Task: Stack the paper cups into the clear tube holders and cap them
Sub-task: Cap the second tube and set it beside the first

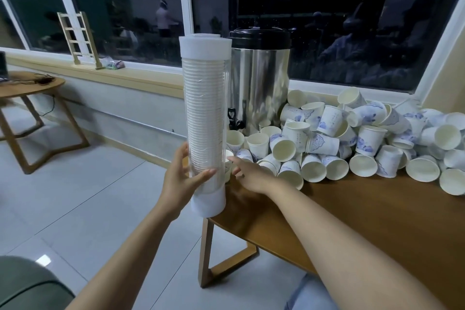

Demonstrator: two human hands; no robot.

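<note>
A clear tube holder (205,113) stands upright at the left edge of the wooden table (364,221), filled with stacked white paper cups. It has a white cap (205,46) on top and a white base (208,202). My left hand (180,178) grips the tube's lower part, thumb across its front. My right hand (247,171) reaches just right of the tube with fingers extended, holding nothing. A large heap of loose paper cups (352,141), white with blue print, covers the table's far side.
A steel water urn (260,78) with a black lid and tap stands behind the tube. A round wooden side table (30,88) is at the left on the tiled floor. A wooden rack (80,40) leans on the window sill.
</note>
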